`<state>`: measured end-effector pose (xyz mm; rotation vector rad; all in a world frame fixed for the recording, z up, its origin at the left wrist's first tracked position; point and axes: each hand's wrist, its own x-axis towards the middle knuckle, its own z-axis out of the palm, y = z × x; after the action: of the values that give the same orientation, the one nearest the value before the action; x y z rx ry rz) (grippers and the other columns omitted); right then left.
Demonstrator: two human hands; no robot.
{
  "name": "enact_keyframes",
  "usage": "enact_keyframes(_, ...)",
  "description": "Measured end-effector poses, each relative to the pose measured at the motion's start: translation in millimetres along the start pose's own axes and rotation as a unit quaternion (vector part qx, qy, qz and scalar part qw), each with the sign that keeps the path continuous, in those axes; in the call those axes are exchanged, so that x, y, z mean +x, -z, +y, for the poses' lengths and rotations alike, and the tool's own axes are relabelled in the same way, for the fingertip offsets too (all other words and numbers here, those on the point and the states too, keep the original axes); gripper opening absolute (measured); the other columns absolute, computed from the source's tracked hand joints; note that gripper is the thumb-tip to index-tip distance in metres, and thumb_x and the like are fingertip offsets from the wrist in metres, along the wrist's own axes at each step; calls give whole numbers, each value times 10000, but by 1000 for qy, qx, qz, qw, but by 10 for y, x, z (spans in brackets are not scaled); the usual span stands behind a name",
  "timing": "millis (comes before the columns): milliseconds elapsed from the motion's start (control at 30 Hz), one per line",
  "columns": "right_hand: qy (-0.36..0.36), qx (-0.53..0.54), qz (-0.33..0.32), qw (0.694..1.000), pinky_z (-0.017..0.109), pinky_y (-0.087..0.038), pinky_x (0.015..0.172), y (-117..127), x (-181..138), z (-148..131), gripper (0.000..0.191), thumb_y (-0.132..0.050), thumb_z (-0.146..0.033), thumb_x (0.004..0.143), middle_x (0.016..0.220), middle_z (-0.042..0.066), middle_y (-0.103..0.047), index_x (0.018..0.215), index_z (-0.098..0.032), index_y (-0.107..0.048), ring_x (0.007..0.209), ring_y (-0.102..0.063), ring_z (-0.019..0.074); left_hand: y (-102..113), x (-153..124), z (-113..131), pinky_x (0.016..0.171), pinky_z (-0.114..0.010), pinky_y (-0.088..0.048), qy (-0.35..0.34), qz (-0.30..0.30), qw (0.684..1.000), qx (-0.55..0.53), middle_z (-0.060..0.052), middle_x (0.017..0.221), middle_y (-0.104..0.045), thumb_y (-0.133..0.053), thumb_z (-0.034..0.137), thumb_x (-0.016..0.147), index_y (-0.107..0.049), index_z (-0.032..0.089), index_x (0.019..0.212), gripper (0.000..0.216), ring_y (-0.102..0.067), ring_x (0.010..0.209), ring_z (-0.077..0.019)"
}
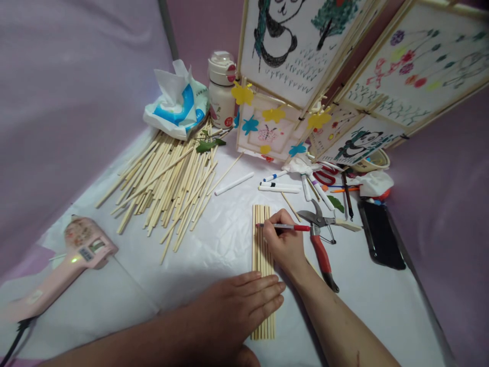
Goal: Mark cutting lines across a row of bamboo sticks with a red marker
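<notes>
Several thin wooden sticks [263,326] lie side by side in a narrow row on the white-covered table. My left hand [244,303] rests flat across their lower half, fingers stretched out to the right. Above it, my right hand [284,242] grips a red pen [284,226], its tip at the upper part of the row near the left sticks. Whether the tip touches a stick I cannot tell. Close by on the right are red-handled pruning shears [321,252], their blades apart.
A pink glue gun [72,262] lies at the left, a stick pile [168,178] behind it. Tissues [178,104] and a bottle [222,94] stand at the back beside a panel with panda drawings [282,46]. Markers [278,188] lie mid-table; a phone [382,234] is at right.
</notes>
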<state>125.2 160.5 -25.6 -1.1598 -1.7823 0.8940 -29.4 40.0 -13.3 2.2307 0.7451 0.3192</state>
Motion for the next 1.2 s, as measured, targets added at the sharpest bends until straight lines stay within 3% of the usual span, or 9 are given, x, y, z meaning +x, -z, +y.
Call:
enact_keyframes(967, -5, 7, -5, 1000, 258, -335, 507, 3, 3, 2, 227, -570, -260, 860, 531, -75, -431, 678, -246, -435, 509, -424, 124, -22, -12, -13, 1289, -405, -106, -3, 3, 1000, -4, -132, 1666, -202, -491, 641, 977, -213, 143, 1622, 861, -226, 1545, -271)
enact_keyframes(1200, 2, 12, 15, 1000, 262, -390, 530, 3, -13, 12, 206, -561, -239, 867, 592, -56, -523, 692, -242, -452, 541, -494, 129, -22, -11, -17, 1285, -408, -140, -9, 15, 1000, 8, -134, 1658, -228, -515, 629, 972, -200, 159, 1626, 865, -254, 1535, -274)
